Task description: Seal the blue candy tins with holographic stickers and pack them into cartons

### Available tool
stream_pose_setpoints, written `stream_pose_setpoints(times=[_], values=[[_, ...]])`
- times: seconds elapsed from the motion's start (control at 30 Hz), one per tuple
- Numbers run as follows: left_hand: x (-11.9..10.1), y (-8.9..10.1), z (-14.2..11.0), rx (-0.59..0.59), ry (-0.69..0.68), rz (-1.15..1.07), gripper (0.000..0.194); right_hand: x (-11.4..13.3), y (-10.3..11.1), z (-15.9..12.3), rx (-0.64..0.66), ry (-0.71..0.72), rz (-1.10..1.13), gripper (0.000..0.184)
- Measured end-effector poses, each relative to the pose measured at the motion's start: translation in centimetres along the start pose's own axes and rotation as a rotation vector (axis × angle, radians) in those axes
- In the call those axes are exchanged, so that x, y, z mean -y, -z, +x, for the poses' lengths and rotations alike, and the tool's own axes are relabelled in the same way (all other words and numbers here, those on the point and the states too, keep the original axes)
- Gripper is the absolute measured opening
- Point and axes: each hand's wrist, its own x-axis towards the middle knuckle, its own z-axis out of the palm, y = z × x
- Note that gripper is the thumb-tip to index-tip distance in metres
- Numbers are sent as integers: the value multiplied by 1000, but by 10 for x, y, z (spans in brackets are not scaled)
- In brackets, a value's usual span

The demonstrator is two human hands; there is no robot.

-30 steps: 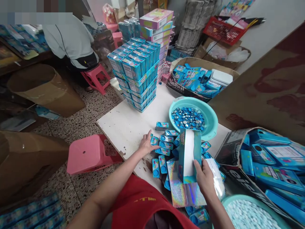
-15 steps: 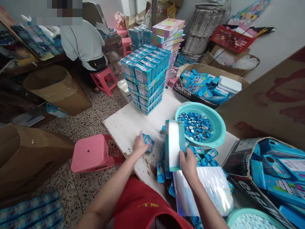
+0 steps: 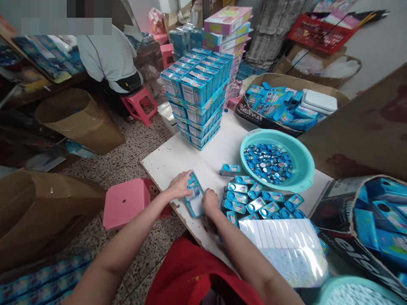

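Note:
On the near left part of the white table (image 3: 165, 154) lies a shallow blue cardboard tray (image 3: 196, 206) with a white inside. My left hand (image 3: 180, 185) is closed around small blue printed tins (image 3: 193, 186) at the tray's far end. My right hand (image 3: 210, 202) grips the tray's right side, fingers curled. To the right, several loose blue tins (image 3: 237, 197) stand close together on the table. A shiny sheet with white strips (image 3: 282, 237) covers some of them.
A stack of filled blue trays (image 3: 197, 101) rises at the table's far end. A turquoise basin (image 3: 305, 165) holds blue and silver caps. Cartons of blue boxes (image 3: 270, 101) line the right side. A pink stool (image 3: 125, 205) stands left; a seated person (image 3: 110, 57) is behind.
The tray has come left and down from above the tins and now rests on the table. My left hand has brought its tins into the tray's far end.

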Motion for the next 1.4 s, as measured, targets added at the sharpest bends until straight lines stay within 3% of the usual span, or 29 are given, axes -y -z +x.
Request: stream_pose_setpoints(times=[0.1,0.2,0.4,0.47,0.6,0.73,0.83,0.9,0.97,1.07,1.17,1.27,1.4], values=[[2,-15,24,-3,-56,160,81,-2,-2,-4,50,-21,-35,34],[8,-11,40,15,-122,178,82,-3,-3,-8,83,-48,-55,32],[13,-17,38,156,-163,39,94,-13,-1,-6,102,-63,-38,32],[10,-22,35,126,-162,116,90,-14,-2,-5,100,-58,-31,32],[1,-24,39,-47,-87,336,81,-5,-2,-2,71,-41,-21,36],[-12,-27,30,-145,-88,416,83,-10,18,-11,29,48,18,36],[-27,-40,-4,-177,-242,335,74,-53,48,-36,-166,146,71,39],[-42,-56,-32,-69,-335,192,65,-95,64,-58,-483,200,115,30],[-58,-77,-57,82,-285,16,66,-134,70,-81,-621,244,117,26],[-79,-109,-76,209,-69,-201,92,-164,56,-110,-563,411,58,26],[-90,-130,-74,250,-26,-332,102,-162,28,-126,-485,469,-80,29],[-91,-135,-67,231,-4,-400,95,-152,8,-129,-523,410,-159,35],[-94,-130,-62,189,21,-422,97,-149,11,-126,-474,366,-211,43]])
